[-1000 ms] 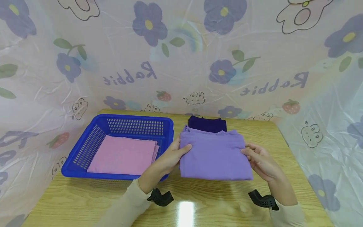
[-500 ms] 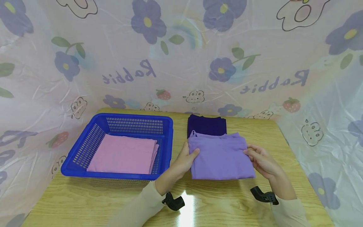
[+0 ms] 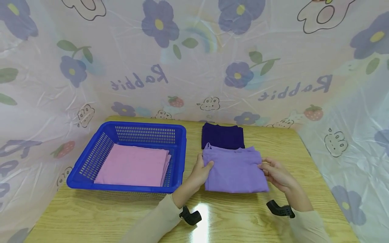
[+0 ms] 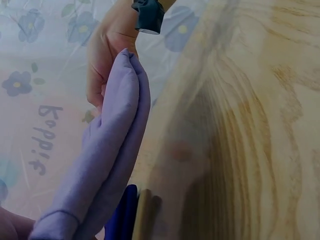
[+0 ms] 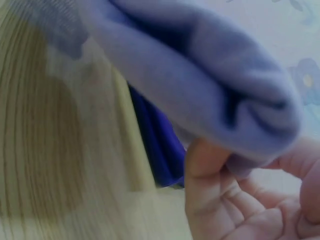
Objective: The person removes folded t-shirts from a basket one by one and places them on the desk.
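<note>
A folded lavender cloth (image 3: pixel 235 172) is held between my two hands, above the table in front of me. My left hand (image 3: pixel 199 172) grips its left edge, thumb on top and fingers beneath. At the opposite edge my right hand (image 3: pixel 278 173) pinches the cloth between thumb and fingers. The left wrist view shows the lavender cloth (image 4: pixel 107 135) edge-on, its thick folded layers raised off the wood. In the right wrist view, fingers (image 5: pixel 207 165) lie under the rolled end of the cloth (image 5: pixel 200 85). Just behind it lies a folded dark purple cloth (image 3: pixel 223 135), its near edge partly covered.
A blue plastic basket (image 3: pixel 182 145) with slotted walls stands at the left, holding folded pink fabric (image 3: pixel 132 165). The wooden table (image 3: pixel 164 224) runs up to a printed flower-and-rabbit sheet (image 3: pixel 194 57) hung at the back and sides.
My left hand has moved right and away from the basket with the lavender cloth. The cloth has come slightly nearer, so more of the dark purple cloth shows behind it.
</note>
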The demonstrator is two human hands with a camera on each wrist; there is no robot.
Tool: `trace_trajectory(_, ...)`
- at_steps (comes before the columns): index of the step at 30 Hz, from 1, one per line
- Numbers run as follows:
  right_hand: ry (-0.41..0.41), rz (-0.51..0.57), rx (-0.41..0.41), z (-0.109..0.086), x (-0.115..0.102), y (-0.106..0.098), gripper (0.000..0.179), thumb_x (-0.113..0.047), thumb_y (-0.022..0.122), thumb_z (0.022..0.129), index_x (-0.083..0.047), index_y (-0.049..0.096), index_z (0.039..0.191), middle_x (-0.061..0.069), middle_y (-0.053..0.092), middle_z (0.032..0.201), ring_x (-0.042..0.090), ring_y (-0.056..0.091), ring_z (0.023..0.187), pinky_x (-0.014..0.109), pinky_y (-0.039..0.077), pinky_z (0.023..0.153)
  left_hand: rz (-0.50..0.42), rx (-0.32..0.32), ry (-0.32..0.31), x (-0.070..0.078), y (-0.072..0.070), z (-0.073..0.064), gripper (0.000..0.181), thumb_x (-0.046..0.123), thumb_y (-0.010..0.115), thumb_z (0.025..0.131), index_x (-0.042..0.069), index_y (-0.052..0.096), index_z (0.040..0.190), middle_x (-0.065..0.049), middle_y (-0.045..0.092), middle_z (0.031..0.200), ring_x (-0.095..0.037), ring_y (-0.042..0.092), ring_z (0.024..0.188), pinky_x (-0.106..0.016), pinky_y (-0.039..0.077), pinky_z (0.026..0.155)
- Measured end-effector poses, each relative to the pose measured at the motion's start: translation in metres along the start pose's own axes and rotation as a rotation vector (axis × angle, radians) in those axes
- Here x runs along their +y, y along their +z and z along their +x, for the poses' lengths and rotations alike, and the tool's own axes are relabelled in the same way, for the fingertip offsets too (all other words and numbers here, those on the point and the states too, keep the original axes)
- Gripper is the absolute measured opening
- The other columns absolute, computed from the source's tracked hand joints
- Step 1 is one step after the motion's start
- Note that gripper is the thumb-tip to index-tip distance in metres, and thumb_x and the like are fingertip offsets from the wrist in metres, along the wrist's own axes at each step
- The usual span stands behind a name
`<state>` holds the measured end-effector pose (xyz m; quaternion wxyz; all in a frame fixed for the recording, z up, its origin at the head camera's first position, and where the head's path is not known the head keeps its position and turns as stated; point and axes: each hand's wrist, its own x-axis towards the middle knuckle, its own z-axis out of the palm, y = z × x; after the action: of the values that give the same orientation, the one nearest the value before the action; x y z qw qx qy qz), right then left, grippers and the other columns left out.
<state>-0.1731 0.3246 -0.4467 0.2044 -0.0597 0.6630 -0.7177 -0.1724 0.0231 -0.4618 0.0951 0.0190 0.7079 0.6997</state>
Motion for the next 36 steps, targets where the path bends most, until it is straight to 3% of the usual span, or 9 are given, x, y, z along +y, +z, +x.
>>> trace_trajectory(8,0.057,-0.014,-0.01,0.004,0.01,-0.004,0.013,0.0,0.044,0.103,-0.008,0.053,0.109,-0.001,0.064,0.089,0.009,0.065,0.077,0.027,0.057,0.068,0.056,0.075,-0.032,-0.011,0.009,0.002,0.052,0.007,0.051,0.102,-0.008,0.028,0.146,-0.031,0.042,0.144,-0.044,0.037,0.137,-0.055,0.028,0.114)
trace_trajectory(13,0.088,-0.021,0.004,0.005,0.012,-0.005,0.011,-0.002,0.046,0.104,-0.006,0.05,0.113,0.001,0.064,0.091,0.01,0.065,0.079,0.028,0.057,0.07,0.079,0.1,-0.041,-0.014,0.012,0.003,0.048,0.007,0.051,0.102,-0.007,0.031,0.144,-0.03,0.047,0.139,-0.043,0.042,0.133,-0.054,0.032,0.112)
trace_trajectory(26,0.114,-0.057,-0.004,0.011,0.014,-0.005,0.017,0.0,0.045,0.103,0.004,0.044,0.12,0.002,0.066,0.089,0.01,0.064,0.078,0.028,0.057,0.069,0.172,0.132,0.054,-0.023,0.014,0.003,0.043,0.0,0.05,0.101,-0.009,0.032,0.138,-0.035,0.049,0.134,-0.045,0.043,0.131,-0.055,0.034,0.11)
trace_trajectory(36,0.14,-0.167,0.053,0.015,0.018,-0.003,0.03,-0.004,0.048,0.103,0.012,0.041,0.127,0.002,0.067,0.09,0.012,0.067,0.079,0.031,0.058,0.07,0.212,0.142,0.061,-0.028,0.016,0.006,0.046,-0.003,0.051,0.1,-0.009,0.03,0.14,-0.037,0.047,0.135,-0.047,0.041,0.133,-0.055,0.033,0.111)
